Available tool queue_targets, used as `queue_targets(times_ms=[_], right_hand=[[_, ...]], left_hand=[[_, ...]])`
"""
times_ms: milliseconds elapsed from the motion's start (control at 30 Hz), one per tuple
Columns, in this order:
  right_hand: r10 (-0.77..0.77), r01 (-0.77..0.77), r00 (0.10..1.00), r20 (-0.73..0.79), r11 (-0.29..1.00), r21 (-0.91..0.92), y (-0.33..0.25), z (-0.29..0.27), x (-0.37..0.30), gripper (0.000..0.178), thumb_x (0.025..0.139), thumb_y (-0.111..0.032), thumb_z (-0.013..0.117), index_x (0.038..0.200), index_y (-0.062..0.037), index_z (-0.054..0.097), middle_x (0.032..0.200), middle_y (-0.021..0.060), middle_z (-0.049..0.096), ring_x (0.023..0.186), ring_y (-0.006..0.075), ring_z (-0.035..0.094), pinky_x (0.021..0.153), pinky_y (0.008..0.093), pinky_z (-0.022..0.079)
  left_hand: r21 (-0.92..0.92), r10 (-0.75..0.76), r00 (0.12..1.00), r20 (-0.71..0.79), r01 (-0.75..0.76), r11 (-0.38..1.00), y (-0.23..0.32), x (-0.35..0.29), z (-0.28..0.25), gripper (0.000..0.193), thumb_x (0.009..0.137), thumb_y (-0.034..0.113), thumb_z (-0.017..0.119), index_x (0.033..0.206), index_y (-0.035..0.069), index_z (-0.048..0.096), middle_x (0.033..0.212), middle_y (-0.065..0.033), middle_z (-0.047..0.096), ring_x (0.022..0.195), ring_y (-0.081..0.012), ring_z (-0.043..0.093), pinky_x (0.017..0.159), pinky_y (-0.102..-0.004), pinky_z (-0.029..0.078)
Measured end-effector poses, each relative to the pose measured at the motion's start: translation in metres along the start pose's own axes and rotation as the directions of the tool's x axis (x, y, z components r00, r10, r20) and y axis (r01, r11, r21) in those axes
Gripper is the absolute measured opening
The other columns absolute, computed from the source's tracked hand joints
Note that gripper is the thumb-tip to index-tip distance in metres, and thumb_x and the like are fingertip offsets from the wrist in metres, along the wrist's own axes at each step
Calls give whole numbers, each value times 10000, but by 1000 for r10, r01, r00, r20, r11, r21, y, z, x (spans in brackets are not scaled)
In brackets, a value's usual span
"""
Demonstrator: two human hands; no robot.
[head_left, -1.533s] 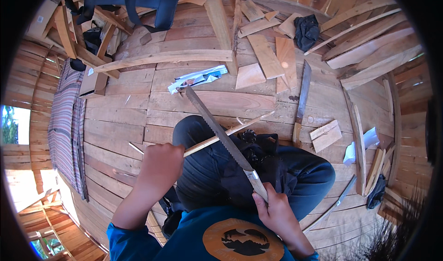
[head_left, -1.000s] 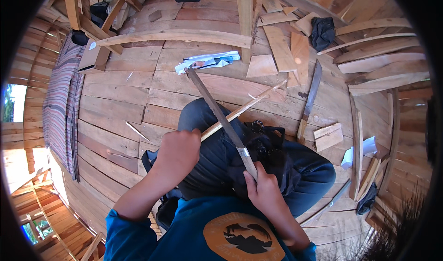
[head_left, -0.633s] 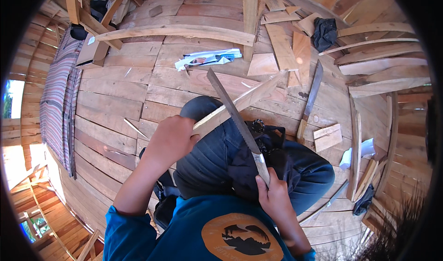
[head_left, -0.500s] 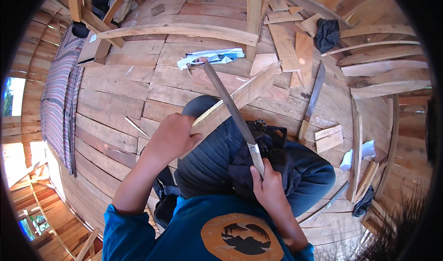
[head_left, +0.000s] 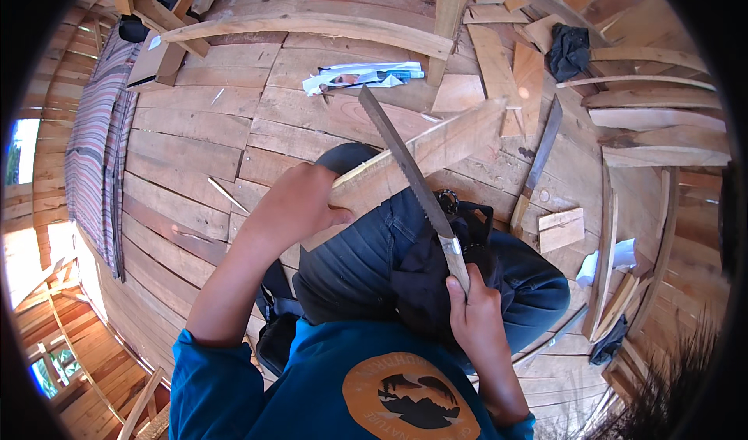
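Observation:
My left hand [head_left: 294,203] is closed round the near end of a flat wooden board [head_left: 452,146], thumb on its face. The board slants up to the right over my bent knee, its rough, pale edge uppermost. In my right hand [head_left: 478,315] is the pale handle of a handsaw [head_left: 413,172], with the thumb laid along it. The long, dark blade points up and to the left, its toothed side facing left. It crosses the board's upper edge at about mid-length; whether the teeth sit in a cut, I cannot tell.
A machete [head_left: 543,146] with a wooden handle lies on the plank floor [head_left: 183,156] to the right. Offcuts [head_left: 561,230], boards [head_left: 495,62] and a black plastic bag [head_left: 569,52] lie around it. Crumpled white paper [head_left: 343,76] is ahead. A wooden beam [head_left: 312,24] spans the far side.
The view has shifted, so the floor things sit higher in the picture. My right hand and the saw have moved slightly right and nearer me. The left hand keeps its grip on the board.

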State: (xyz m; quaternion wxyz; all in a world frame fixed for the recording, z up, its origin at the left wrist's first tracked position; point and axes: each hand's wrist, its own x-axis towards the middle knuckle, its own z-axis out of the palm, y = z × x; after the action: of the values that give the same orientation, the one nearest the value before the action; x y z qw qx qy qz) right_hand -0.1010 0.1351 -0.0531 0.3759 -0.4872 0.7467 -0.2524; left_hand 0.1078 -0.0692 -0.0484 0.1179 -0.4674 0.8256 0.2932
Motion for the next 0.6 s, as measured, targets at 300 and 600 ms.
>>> queue_targets(times_ms=[300,600], right_hand=[[-70,75,995,-68,994,77,-3,25,50,194,973,-204,570,974,-12,543,640,254,577,651,455,615,526,489,459],[-14,13,999,36,1000,28,2,-10,6,210,969,-205,579,1007,1,558,655,268,576,674,468,614,543,478,468]], left_hand=[[-69,11,999,-44,-14,998,-7,9,10,549,625,348,870,964,-49,703,828,-256,668,817,-371,668,775,-401,518],[-106,14,1000,-7,-15,994,-6,9,10,506,670,360,836,944,-46,705,863,-250,659,853,-379,648,815,-428,509]])
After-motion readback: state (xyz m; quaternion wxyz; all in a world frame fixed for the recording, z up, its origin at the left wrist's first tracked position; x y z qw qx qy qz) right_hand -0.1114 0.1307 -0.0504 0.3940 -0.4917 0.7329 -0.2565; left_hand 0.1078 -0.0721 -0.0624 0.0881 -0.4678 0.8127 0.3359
